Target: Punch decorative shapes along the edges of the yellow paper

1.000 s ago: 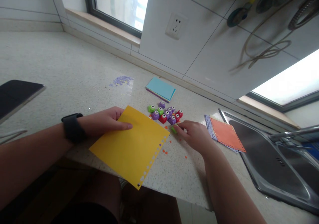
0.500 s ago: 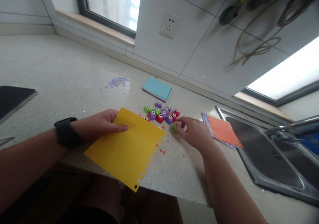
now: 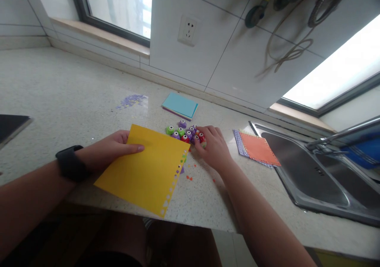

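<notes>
My left hand point(image 3: 126, 146) pinches the left side of a yellow paper sheet point(image 3: 148, 168), thumb on top. The sheet's right edge carries a row of small punched holes, some with purple or green showing through. Beside it, several small craft punches point(image 3: 184, 138) in purple, green and red, with round white-and-black tops, stand clustered on the counter. My right hand point(image 3: 215, 146) curls around the cluster's right end, its fingers about a red craft punch point(image 3: 201, 136); a bit of green shows under the fingers. A purple piece point(image 3: 182, 170) peeks out from under the sheet.
Behind the punches lies a stack of light blue paper point(image 3: 180, 105). Purple paper bits point(image 3: 132, 100) are scattered to its left. Orange bits point(image 3: 189, 178) dot the counter. Hole-edged orange paper point(image 3: 259, 147) lies by the steel sink point(image 3: 305, 176). A dark flat object point(image 3: 13, 126) sits far left.
My right hand has moved from a green punch at the near right up to the cluster's right end. The yellow sheet stays in my left hand, and the whole view has shifted.
</notes>
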Tool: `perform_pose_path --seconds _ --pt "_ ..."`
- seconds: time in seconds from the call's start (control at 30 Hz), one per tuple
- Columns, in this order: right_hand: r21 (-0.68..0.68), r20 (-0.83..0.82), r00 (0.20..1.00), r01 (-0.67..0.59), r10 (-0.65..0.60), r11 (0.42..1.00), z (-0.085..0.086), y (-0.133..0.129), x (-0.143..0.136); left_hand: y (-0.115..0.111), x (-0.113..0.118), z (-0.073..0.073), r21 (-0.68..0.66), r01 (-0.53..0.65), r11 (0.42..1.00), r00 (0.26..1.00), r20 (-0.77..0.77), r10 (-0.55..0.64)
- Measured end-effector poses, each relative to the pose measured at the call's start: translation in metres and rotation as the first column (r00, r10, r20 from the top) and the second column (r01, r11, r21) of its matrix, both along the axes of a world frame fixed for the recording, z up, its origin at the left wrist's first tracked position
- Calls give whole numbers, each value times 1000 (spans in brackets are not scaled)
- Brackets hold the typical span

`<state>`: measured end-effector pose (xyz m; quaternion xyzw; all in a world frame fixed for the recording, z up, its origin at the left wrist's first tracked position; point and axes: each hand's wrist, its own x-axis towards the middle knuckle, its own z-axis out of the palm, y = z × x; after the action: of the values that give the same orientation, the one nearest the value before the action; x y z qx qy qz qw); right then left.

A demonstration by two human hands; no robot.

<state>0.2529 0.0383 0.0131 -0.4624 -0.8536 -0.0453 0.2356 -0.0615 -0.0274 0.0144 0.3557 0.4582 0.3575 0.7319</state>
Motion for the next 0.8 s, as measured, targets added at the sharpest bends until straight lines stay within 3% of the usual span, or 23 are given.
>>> perform_pose_path --seconds 0.17,0.23,0.47,0.6,0.7,0.8 --pt "3 11 1000 20 -20 1000 -4 4 0 8 -3 2 70 -321 944 947 48 319" --pt "-5 14 999 29 -29 1000 -5 6 2 10 -2 4 109 -390 914 921 49 387" --pt "-19 52 999 2 -1 1000 -8 7 -3 8 2 8 106 -398 911 917 86 391" --pt "-6 -6 997 -79 79 997 -5 2 -16 10 -1 8 129 -418 899 907 104 407" --pt "-30 -32 990 -135 134 990 -3 0 -32 11 -3 5 121 -393 911 917 125 379" --pt "-66 4 995 -101 101 993 -3 2 -43 9 -2 2 110 -333 936 937 150 316"
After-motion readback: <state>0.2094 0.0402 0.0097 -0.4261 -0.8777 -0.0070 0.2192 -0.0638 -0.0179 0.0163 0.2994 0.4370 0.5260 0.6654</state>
